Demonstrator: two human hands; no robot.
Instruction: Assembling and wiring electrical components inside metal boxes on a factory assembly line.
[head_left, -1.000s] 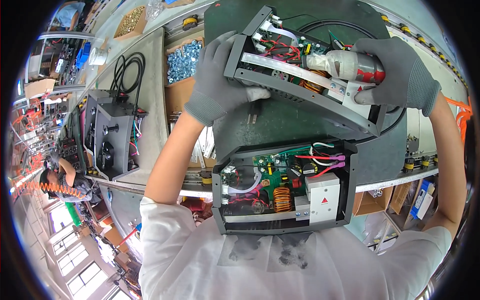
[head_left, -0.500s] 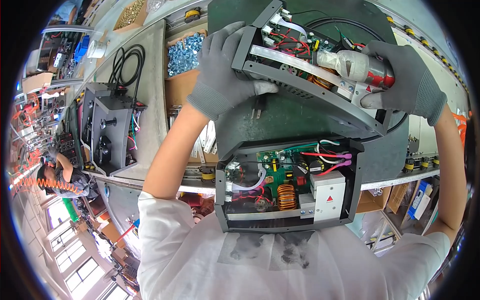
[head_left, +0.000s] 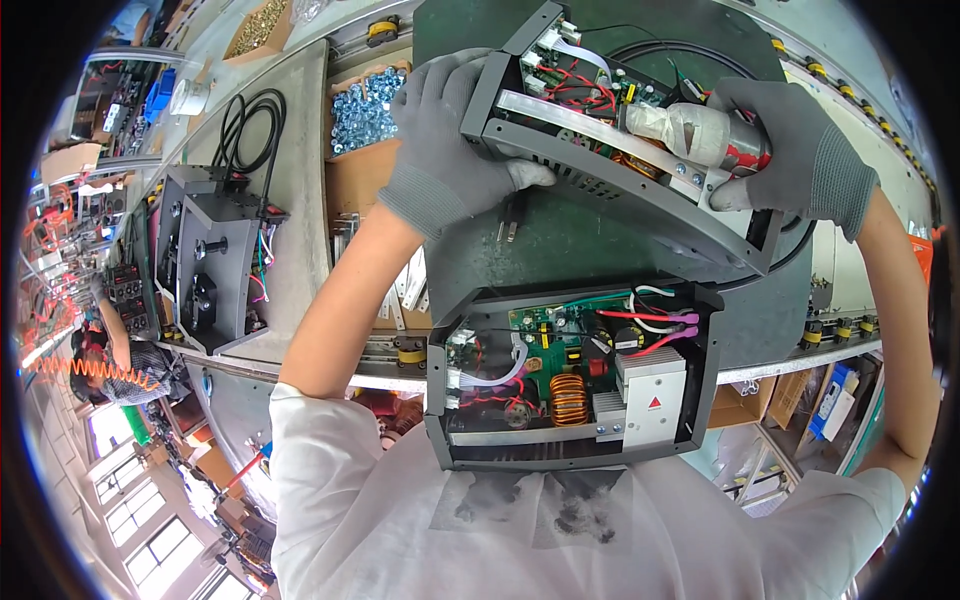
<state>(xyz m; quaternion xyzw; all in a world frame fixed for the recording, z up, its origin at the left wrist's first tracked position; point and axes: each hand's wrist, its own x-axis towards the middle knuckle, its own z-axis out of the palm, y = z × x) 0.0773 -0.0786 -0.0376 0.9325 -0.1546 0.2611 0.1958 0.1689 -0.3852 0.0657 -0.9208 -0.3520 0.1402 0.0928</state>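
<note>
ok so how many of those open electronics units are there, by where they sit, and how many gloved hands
open unit held in the hands: 1
open unit near the person's chest: 1
dark units on the left bench: 2
grey-gloved hands, left hand and right hand: 2
total: 6

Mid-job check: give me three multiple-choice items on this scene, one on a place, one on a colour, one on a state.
1. Where is the cardboard box of silvery nuts?
A. left of the left hand
B. inside the lower unit
C. on the floor

2. What colour is the wound coil in the lower open black electronics unit?
A. blue
B. copper-orange
C. white

3. How is the upper open black electronics unit held?
A. by both gloved hands
B. by one hand
C. untouched

Answers: 1 A, box sits beside left hand. 2 B, coil shows copper-orange. 3 A, right hand grips too.
</note>
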